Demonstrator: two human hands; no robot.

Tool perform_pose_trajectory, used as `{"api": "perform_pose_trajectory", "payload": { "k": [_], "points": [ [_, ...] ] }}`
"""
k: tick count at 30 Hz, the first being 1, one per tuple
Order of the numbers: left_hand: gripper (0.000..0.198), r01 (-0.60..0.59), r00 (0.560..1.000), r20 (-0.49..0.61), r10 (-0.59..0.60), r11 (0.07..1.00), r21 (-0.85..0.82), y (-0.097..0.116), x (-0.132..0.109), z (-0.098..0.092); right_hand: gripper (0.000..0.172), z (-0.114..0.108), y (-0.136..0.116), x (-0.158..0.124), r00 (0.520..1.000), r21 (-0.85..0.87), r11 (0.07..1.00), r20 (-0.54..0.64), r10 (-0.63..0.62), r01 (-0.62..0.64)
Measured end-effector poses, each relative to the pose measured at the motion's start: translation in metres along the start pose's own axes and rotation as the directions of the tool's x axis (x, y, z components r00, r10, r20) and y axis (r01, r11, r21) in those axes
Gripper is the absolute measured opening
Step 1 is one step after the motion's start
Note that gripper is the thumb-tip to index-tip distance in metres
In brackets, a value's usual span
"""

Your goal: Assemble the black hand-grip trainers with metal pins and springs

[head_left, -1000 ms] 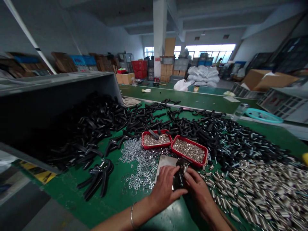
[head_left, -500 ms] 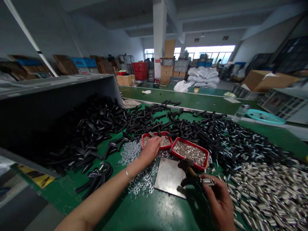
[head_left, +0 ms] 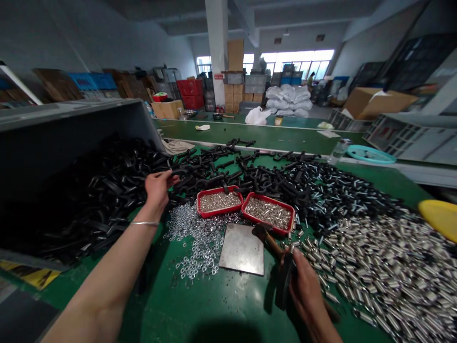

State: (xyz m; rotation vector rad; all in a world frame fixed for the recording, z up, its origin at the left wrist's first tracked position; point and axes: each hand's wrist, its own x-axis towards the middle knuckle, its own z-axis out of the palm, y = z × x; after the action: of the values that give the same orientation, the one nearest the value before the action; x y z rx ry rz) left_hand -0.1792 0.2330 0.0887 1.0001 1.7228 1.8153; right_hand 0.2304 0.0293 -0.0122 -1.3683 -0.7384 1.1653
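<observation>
My left hand (head_left: 158, 186) reaches out over the pile of black curved parts (head_left: 107, 186) left of the red trays, its fingers curled on one black part at the pile's edge. My right hand (head_left: 307, 291) is near the table's front edge, closed on a black part (head_left: 284, 286) held upright. A wooden-handled hammer (head_left: 268, 239) lies just beyond it, head toward the right red tray (head_left: 268, 214). A grey metal plate (head_left: 242, 249) lies flat between my arms.
The left red tray (head_left: 218, 201) holds small metal bits. Loose washers (head_left: 200, 238) spread left of the plate. Silver pins (head_left: 385, 267) cover the right side. A grey bin wall (head_left: 71, 138) rises at the left. A yellow object (head_left: 441, 216) sits at the far right.
My left hand moved from the left red tray out to the black parts pile. My right hand lowered toward me, now holding a black part; the view has shifted right.
</observation>
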Motion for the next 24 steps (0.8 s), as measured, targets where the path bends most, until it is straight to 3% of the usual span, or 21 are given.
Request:
{"api": "perform_pose_trajectory", "payload": {
  "k": [2, 4, 6, 8, 10, 12, 14, 15, 16, 18, 21, 24],
  "points": [
    [0.004, 0.251, 0.968, 0.082, -0.237, 0.924, -0.288, -0.002, -0.016, -0.024, 0.041, 0.006, 0.007, -0.002, 0.994, 0.138, 0.985, 0.031, 0.105, -0.108],
    [0.012, 0.373, 0.925, 0.209, -0.318, 0.866, -0.332, -0.008, -0.056, -0.038, 0.039, 0.015, 0.007, -0.005, 0.987, 0.161, 0.975, 0.07, 0.144, -0.154],
    [0.034, 0.47, 0.855, 0.392, -0.339, 0.825, -0.314, -0.015, -0.114, -0.042, 0.039, 0.025, 0.0, -0.006, 0.986, 0.123, 0.983, 0.115, 0.124, -0.137],
    [0.048, 0.596, 0.718, 0.609, -0.337, 0.75, -0.287, -0.022, -0.178, -0.038, 0.039, 0.036, -0.012, -0.005, 0.984, 0.119, 0.987, 0.155, 0.092, -0.111],
    [0.053, 0.697, 0.542, 0.78, -0.311, 0.685, -0.211, -0.026, -0.234, -0.027, 0.041, 0.047, -0.026, -0.001, 0.976, 0.168, 0.98, 0.205, 0.071, -0.107],
    [0.057, 0.731, 0.368, 0.904, -0.217, 0.668, -0.137, -0.026, -0.269, -0.013, 0.041, 0.058, -0.038, 0.001, 0.958, 0.206, 0.971, 0.28, 0.061, -0.122],
    [0.061, 0.735, 0.247, 0.959, -0.142, 0.672, -0.09, -0.023, -0.284, -0.001, 0.041, 0.066, -0.044, 0.001, 0.925, 0.179, 0.973, 0.374, 0.07, -0.146],
    [0.061, 0.732, 0.224, 0.966, -0.132, 0.677, -0.077, -0.021, -0.285, 0.005, 0.041, 0.069, -0.045, 0.0, 0.904, 0.148, 0.977, 0.42, 0.079, -0.155],
    [0.059, 0.726, 0.229, 0.963, -0.141, 0.684, -0.073, -0.019, -0.284, 0.01, 0.041, 0.07, -0.045, 0.0, 0.89, 0.119, 0.981, 0.448, 0.087, -0.155],
    [0.049, 0.703, 0.298, 0.937, -0.184, 0.706, -0.085, -0.018, -0.278, 0.019, 0.042, 0.068, -0.044, -0.001, 0.888, 0.076, 0.989, 0.453, 0.08, -0.128],
    [0.044, 0.644, 0.414, 0.879, -0.238, 0.759, -0.097, -0.02, -0.271, 0.028, 0.039, 0.059, -0.043, 0.002, 0.929, -0.046, 0.999, 0.371, 0.01, 0.007],
    [0.05, 0.607, 0.456, 0.837, -0.303, 0.793, -0.043, -0.021, -0.27, 0.033, 0.037, 0.052, -0.042, 0.008, 0.924, -0.266, 0.937, 0.364, -0.12, 0.226]
  ]
}}
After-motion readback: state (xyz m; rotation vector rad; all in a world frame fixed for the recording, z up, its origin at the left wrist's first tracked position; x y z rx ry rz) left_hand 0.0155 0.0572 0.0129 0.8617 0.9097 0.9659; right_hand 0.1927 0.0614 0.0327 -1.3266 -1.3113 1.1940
